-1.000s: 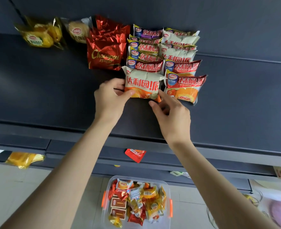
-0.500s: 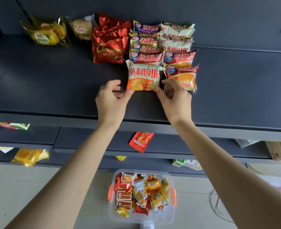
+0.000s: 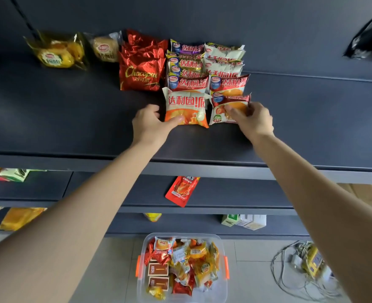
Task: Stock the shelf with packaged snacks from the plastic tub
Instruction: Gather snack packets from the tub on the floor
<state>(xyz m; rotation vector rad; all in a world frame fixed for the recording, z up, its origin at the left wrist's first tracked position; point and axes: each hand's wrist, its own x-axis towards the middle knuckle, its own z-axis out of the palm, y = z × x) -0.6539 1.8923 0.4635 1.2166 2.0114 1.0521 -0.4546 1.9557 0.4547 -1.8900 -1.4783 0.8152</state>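
Note:
On the dark shelf [image 3: 301, 119] lie two rows of white-and-red snack packets. My left hand [image 3: 150, 125] grips the lower left edge of the front white-and-orange packet [image 3: 186, 108]. My right hand [image 3: 249, 120] pinches the front strawberry packet [image 3: 221, 115] in the right row. Red foil Chocopie bags [image 3: 140, 66] lie to the left of the rows. Down on the floor stands the clear plastic tub [image 3: 181, 296] with orange latches, holding several mixed snacks.
Yellow cake packs [image 3: 57, 51] and a bun pack [image 3: 105, 48] sit at the shelf's far left. A black bag [image 3: 368, 38] is at the upper right. A red sachet [image 3: 181, 190] lies on a lower shelf. Cables [image 3: 298, 270] lie on the floor.
My right hand has moved from the white-and-orange packet's corner to the strawberry packet on its right and pinched it. My left hand stays on the white-and-orange packet.

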